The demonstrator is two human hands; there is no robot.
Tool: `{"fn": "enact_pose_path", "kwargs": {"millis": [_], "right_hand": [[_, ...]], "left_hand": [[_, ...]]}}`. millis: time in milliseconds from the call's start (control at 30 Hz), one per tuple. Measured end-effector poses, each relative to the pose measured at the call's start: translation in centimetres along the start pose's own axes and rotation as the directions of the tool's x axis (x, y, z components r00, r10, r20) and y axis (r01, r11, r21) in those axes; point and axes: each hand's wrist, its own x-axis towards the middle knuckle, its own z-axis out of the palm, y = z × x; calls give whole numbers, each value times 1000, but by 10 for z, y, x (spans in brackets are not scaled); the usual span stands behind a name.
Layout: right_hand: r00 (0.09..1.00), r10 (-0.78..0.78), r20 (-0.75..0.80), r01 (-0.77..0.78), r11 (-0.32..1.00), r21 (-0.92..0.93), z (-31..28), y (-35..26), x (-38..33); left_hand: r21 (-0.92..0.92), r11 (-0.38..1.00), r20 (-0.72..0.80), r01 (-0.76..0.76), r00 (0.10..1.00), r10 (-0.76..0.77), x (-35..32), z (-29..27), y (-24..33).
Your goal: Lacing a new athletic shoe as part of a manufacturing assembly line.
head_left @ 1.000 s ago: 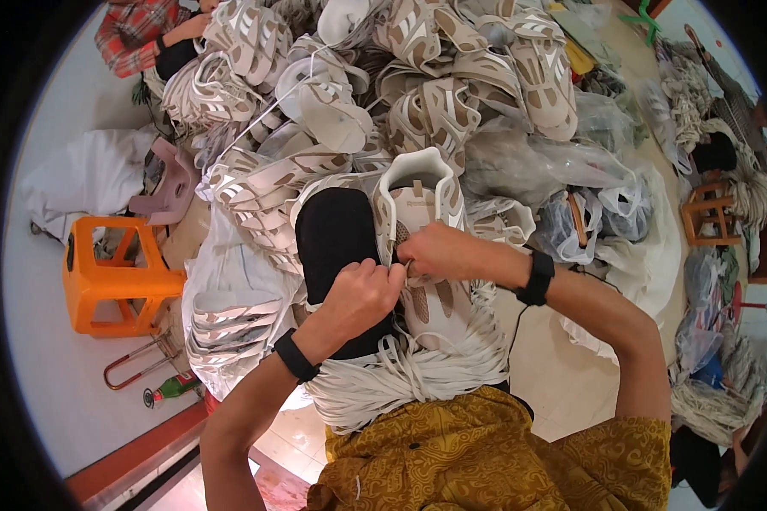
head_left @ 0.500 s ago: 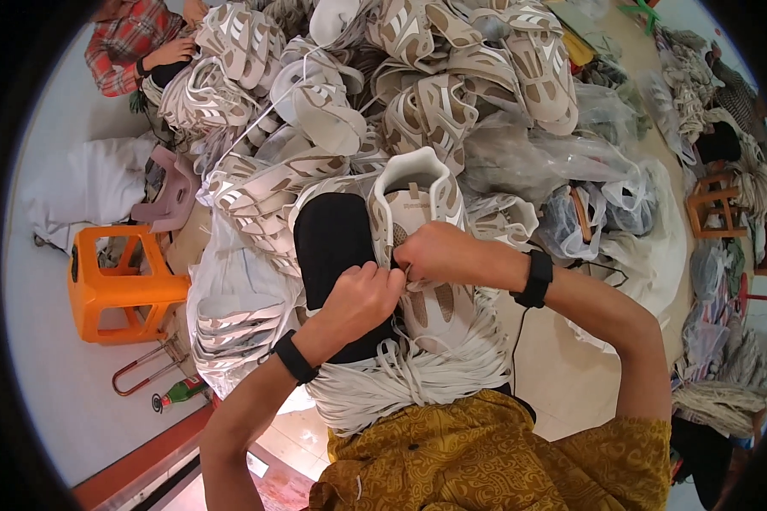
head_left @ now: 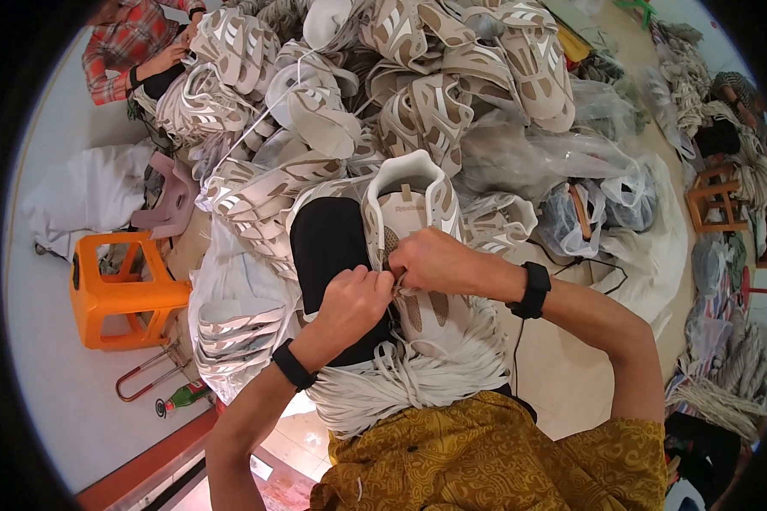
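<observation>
right between both hands sits a white sneaker (head_left: 418,255), toe pointing away, resting over a bundle of white laces (head_left: 400,383) just below the wrists. left hand (head_left: 354,298) and right hand (head_left: 426,260) are both pinched shut on a lace at the eyelets. looks light, soft upper, floppy lace, so grip the lace tip and steady the tongue.

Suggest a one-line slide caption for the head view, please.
Both hands, left hand and right hand, meet at the lacing of a white shoe above a bundle of white laces, before heaped shoes.
</observation>
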Motion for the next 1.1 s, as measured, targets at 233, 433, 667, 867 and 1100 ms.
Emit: {"fn": "enact_pose_path", "kwargs": {"millis": [233,433,667,867,1100], "right_hand": [[962,245,-116,-195,923,333,5,-5,-2],[898,430,-92,-256,681,686,-22,-12,-15],[870,74,-487,-24,994,107,5,28,-57],[808,521,-276,-81,562,824,39,-25,-96],[760,495,-421,-174,780,601,35,-2,-95]], "left_hand": [[-1,1000,-7,31,1000,-31,6,-4,4],[-320,800,316,508,853,-415,27,-21,22],[-430,867,89,250,968,-235,26,-41,20],[-720,196,502,666,695,-514,61,-58,31],[-540,403,610,739,673,-418,76,-10,30]]}}
